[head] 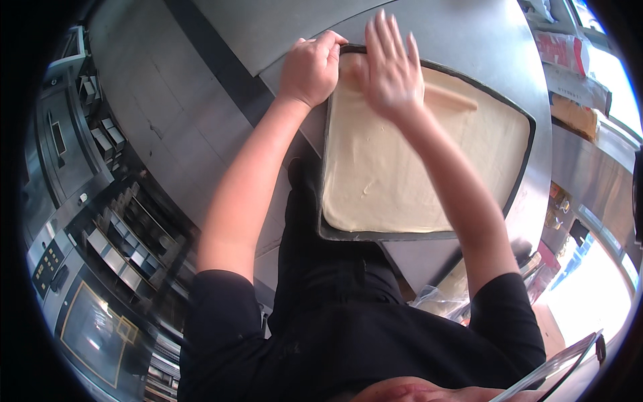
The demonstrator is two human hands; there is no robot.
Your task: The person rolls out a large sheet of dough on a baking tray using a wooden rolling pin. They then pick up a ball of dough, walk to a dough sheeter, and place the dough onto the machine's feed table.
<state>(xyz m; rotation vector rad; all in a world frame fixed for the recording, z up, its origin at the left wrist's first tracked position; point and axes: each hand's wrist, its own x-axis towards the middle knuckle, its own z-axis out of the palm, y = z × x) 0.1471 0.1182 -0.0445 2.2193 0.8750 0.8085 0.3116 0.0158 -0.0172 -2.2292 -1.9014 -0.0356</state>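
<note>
A dark rectangular baking tray (pixel 387 236) sits at the edge of the metal worktop, its near side jutting over the edge. A smooth pale sheet of dough (pixel 382 176) fills it, with a few small wrinkles on its surface. My left hand (pixel 314 68) is closed at the tray's far left corner, on the rim. Across the dough lies a wooden rolling pin (pixel 452 97), mostly covered by my right hand (pixel 394 70). That hand is flat and slightly blurred, fingers stretched forward and not wrapped around the pin.
The stainless steel worktop (pixel 467 45) extends beyond the tray. Ovens (pixel 93 331) and racks with stacked tins (pixel 123 246) line the left across a tiled floor (pixel 166 100). Bags and boxes (pixel 572 85) stand on a counter at right. A clear plastic bag (pixel 437 301) is below the worktop.
</note>
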